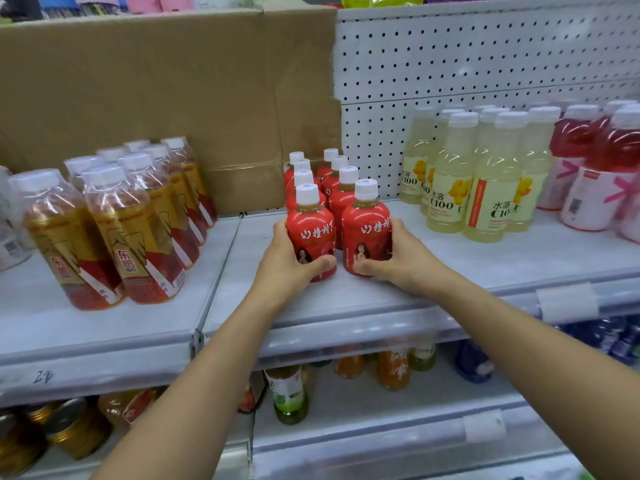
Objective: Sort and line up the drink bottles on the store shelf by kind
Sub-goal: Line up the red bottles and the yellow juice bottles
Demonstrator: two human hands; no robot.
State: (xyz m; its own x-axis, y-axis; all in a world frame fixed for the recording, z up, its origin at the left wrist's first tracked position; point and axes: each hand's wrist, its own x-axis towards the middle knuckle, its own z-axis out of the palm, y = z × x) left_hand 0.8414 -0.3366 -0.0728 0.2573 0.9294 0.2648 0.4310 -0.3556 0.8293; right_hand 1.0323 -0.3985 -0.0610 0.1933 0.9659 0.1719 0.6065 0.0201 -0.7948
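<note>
Two rows of small red-labelled bottles with white caps stand mid-shelf. My left hand [291, 261] grips the front bottle of the left row [311, 233] from its left side, thumb across the front. My right hand [398, 254] grips the front bottle of the right row [366, 226] from its right side. Both bottles stand upright on the white shelf [346, 299], side by side. Behind them stand several more red bottles [341, 188].
Gold and red bottles [135, 223] stand grouped at the left. Pale yellow C100 bottles [485, 174] and pink-red bottles [595, 161] stand at the right. A cardboard sheet [156, 91] and pegboard [485, 57] back the shelf. More drinks sit on the lower shelf [381, 403].
</note>
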